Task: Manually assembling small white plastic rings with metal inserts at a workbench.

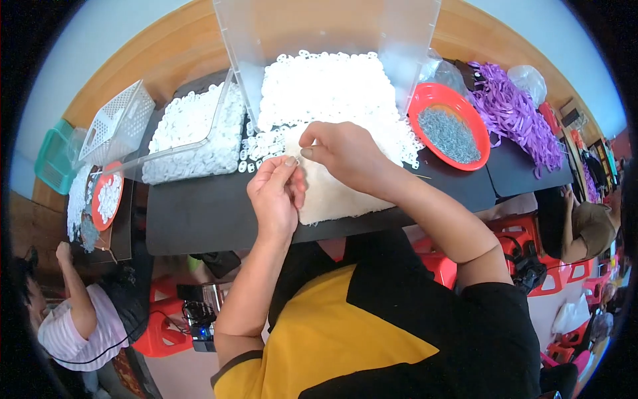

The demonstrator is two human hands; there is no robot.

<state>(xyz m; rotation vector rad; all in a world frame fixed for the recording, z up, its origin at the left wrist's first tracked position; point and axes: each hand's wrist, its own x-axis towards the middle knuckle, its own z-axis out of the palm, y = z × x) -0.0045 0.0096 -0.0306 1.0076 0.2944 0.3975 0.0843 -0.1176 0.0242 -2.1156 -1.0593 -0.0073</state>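
My left hand [276, 191] is closed in a pinch over the left edge of a beige cloth [335, 199] on the dark table. Just right of it and a little higher, my right hand [349, 154] is bent over the cloth, thumb and forefinger brought together. The fingertips are close to each other; whatever they pinch is too small to make out. Beyond the hands lies a heap of small white plastic pieces with holes [325, 90], spilling from a clear plastic bin [232, 60] tipped on its side. Some loose white pieces [251, 147] lie left of the cloth.
At the left, a clear tray [193, 156] is heaped with white pieces. A red bowl [480, 154] of small metal parts stands right, beside a pile of purple ribbons [515, 113]. White [119, 123] and green baskets [56, 156] stand far left. People sit at both sides.
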